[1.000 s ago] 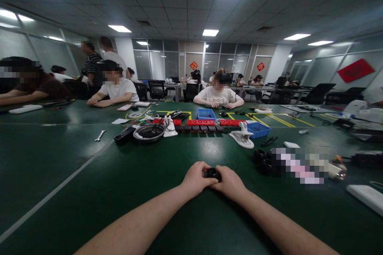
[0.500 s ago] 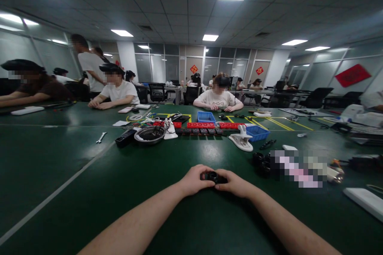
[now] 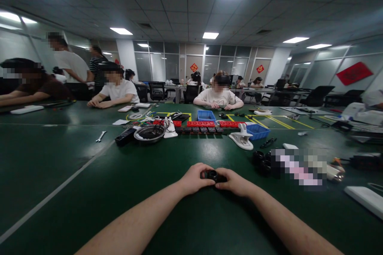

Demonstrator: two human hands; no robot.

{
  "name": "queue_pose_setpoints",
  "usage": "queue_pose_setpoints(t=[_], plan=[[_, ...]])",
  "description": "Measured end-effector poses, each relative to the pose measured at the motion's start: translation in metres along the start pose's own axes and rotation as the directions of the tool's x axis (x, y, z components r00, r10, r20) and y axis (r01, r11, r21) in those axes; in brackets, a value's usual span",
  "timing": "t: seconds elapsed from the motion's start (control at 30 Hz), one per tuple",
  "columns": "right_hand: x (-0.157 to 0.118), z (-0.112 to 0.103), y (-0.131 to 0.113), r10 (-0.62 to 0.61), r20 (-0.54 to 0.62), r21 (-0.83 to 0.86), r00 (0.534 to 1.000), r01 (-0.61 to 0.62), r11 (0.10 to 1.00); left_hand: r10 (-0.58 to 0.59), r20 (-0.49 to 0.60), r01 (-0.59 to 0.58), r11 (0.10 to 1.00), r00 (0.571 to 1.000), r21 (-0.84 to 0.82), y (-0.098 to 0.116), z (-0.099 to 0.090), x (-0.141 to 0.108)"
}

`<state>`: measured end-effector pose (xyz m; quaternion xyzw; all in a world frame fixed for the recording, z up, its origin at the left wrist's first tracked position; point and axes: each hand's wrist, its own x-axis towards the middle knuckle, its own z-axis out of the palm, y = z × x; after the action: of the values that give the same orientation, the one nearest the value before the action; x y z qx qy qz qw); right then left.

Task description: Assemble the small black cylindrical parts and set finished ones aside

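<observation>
A small black object with a round, ring-like top [image 3: 212, 175] is between my two hands, just above or on the green table [image 3: 143, 211]; I cannot tell if it touches the surface. My left hand [image 3: 197, 178] curls round its left side, thumb in front and fingers behind. From the right, my right hand [image 3: 232, 181] grips it the same way, and the two thumbs almost meet before it. Much of the object is hidden by my fingers, and its exact kind does not show.
Ahead lie a metal bowl [image 3: 149, 134], red power strips [image 3: 200, 124], blue trays [image 3: 256, 132] and a white clip stand [image 3: 241, 138]. A wrench [image 3: 101, 137] is at left. Black round parts [image 3: 263, 161] and a white flat box [image 3: 365, 202] are at right. Co-workers sit opposite.
My hands and the black object stay almost in place. In the background at left, a standing person has shifted left, and another in a striped top shows more.
</observation>
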<state>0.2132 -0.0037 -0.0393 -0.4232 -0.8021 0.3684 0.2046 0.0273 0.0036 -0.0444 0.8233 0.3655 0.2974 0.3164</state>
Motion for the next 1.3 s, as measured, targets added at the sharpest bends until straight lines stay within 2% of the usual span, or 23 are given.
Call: queue_pose_setpoints(t=[0.13, 0.23, 0.37, 0.47, 0.6, 0.7, 0.8, 0.87, 1.07, 1.3], plan=[[0.003, 0.005, 0.005, 0.024, -0.084, -0.109, 0.996, -0.033, 0.993, -0.025, -0.023, 0.026, 0.999, 0.999, 0.032, 0.001, 0.001, 0.0], [0.006, 0.012, 0.007, 0.043, -0.158, -0.22, 0.987, -0.078, 0.972, -0.087, -0.069, 0.093, 0.992, 0.994, 0.087, 0.002, 0.004, 0.0], [0.012, 0.026, 0.004, 0.054, -0.336, -0.445, 0.94, -0.209, 0.871, -0.166, -0.192, 0.194, 0.971, 0.967, 0.138, 0.001, 0.011, 0.001], [0.012, 0.032, -0.002, 0.03, -0.382, -0.529, 0.924, -0.245, 0.812, -0.173, -0.229, 0.206, 0.97, 0.958, 0.129, -0.001, 0.013, 0.002], [0.007, 0.027, -0.004, -0.044, -0.325, -0.503, 0.945, -0.133, 0.854, -0.1, -0.158, 0.117, 0.988, 0.982, 0.1, -0.002, 0.007, 0.002], [0.003, 0.017, 0.0, -0.103, -0.222, -0.403, 0.969, 0.005, 0.915, -0.039, -0.091, 0.046, 0.996, 0.995, 0.079, 0.0, 0.002, 0.001], [0.002, 0.008, 0.005, -0.118, -0.113, -0.302, 0.987, 0.079, 0.95, -0.015, -0.069, 0.019, 0.998, 0.998, 0.061, 0.0, 0.001, 0.0], [0.001, 0.005, 0.006, -0.121, -0.081, -0.246, 0.989, 0.098, 0.964, -0.009, -0.067, 0.012, 0.999, 0.998, 0.051, -0.001, 0.001, 0.0], [0.002, 0.005, 0.002, -0.096, -0.086, -0.151, 0.992, 0.082, 0.985, -0.013, -0.057, 0.015, 0.999, 0.998, 0.043, 0.0, 0.001, 0.0], [0.003, 0.006, 0.006, -0.09, -0.102, -0.141, 0.991, 0.075, 0.987, -0.022, -0.059, 0.025, 0.998, 0.998, 0.05, 0.002, 0.001, 0.0]])
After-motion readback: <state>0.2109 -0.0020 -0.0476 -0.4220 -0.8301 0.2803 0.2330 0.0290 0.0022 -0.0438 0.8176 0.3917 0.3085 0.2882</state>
